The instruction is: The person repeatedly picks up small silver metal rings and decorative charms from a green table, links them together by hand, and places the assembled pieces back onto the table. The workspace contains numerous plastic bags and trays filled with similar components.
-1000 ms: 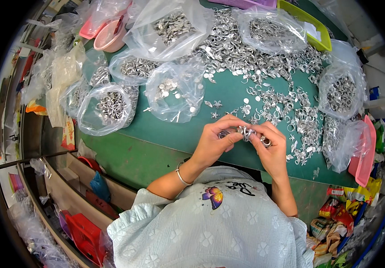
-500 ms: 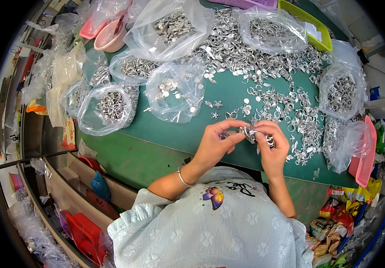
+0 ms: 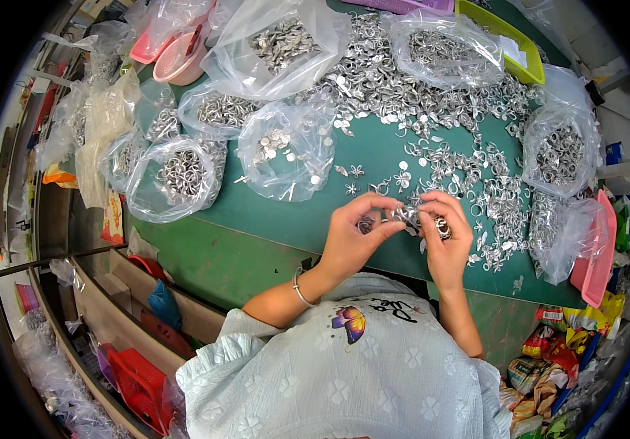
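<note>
Both my hands meet above the near side of the green tabletop point(image 3: 256, 219), fingers closed. Between the fingertips of my left hand point(image 3: 349, 238) and my right hand point(image 3: 448, 249) are small silver metal rings point(image 3: 406, 215); their exact shape is too small to make out. More silver rings point(image 3: 365, 224) sit in the curl of my left fingers, and others point(image 3: 442, 228) show inside my right fingers. Just beyond my hands lie flower-shaped silver pieces point(image 3: 353, 189). Loose silver pieces point(image 3: 501, 219) are scattered to the right of my right hand.
A large heap of silver rings and pieces point(image 3: 373, 77) covers the far table. Clear bags of rings point(image 3: 183, 174) stand left, and a bag with flat silver discs point(image 3: 286, 164) lies nearer the middle. On the right are another bag point(image 3: 560, 150) and a pink basket point(image 3: 594, 252).
My fingers have shifted slightly around the rings between them, and my left hand has turned a little. The heaps and bags look the same.
</note>
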Demonstrator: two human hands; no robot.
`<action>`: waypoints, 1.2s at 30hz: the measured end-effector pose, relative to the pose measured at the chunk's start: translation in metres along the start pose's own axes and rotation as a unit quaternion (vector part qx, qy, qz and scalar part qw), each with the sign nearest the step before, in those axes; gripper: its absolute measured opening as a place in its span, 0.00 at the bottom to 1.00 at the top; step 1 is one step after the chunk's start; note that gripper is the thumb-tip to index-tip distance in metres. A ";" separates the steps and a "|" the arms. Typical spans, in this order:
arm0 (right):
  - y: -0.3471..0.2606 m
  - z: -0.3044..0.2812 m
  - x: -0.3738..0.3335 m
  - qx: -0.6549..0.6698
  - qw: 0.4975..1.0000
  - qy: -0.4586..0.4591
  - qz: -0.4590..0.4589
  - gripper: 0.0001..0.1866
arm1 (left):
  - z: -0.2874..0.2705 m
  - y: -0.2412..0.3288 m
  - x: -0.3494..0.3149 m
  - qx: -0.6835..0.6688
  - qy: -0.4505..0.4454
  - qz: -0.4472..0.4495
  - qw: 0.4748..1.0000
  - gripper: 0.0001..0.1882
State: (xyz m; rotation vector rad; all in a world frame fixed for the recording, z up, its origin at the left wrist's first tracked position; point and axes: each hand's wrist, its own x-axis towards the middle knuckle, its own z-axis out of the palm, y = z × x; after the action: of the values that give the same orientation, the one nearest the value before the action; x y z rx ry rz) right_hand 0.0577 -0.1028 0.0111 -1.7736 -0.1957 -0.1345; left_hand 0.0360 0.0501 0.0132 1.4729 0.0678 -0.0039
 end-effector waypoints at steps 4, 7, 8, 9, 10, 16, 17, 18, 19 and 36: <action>-0.010 -0.003 -0.004 -0.026 1.000 -0.004 0.004 0.06 | 0.000 0.001 0.000 0.035 0.011 0.039 0.999 0.11; -0.013 -0.002 -0.001 -0.037 0.993 -0.077 -0.081 0.07 | 0.001 0.000 0.000 0.017 -0.012 0.040 0.999 0.11; -0.011 -0.002 -0.001 -0.025 0.994 -0.084 -0.069 0.07 | 0.001 0.000 0.001 0.010 -0.022 0.045 0.999 0.11; -0.009 -0.003 -0.001 -0.011 0.995 -0.091 -0.048 0.06 | 0.001 -0.001 0.001 0.002 -0.032 0.053 0.998 0.11; -0.007 -0.005 -0.002 0.004 0.995 -0.100 -0.027 0.05 | 0.001 -0.002 0.002 -0.007 -0.041 0.062 0.997 0.11; -0.003 -0.007 -0.004 0.270 0.940 -0.122 0.169 0.04 | -0.005 -0.010 0.007 0.024 -0.082 0.072 0.994 0.08; 0.000 -0.006 -0.004 0.309 0.923 -0.128 0.189 0.06 | -0.006 -0.009 0.008 0.023 -0.088 0.069 0.993 0.08; 0.002 -0.007 -0.004 0.362 0.892 -0.130 0.238 0.06 | -0.005 -0.006 0.008 -0.027 -0.087 0.013 0.996 0.09; 0.005 -0.011 -0.003 0.412 0.855 -0.130 0.285 0.07 | -0.004 -0.001 0.007 -0.078 -0.085 -0.043 0.992 0.10; -0.004 -0.250 -0.012 0.080 0.936 0.341 0.029 0.09 | 0.018 -0.030 0.010 -0.139 -0.084 -0.185 0.969 0.14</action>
State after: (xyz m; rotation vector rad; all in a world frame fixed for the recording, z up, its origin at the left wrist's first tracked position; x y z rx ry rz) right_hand 0.0495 -0.3466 0.0655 -1.4732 0.3400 -0.6596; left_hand 0.0459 0.0294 -0.0150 1.1562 0.1973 -0.4083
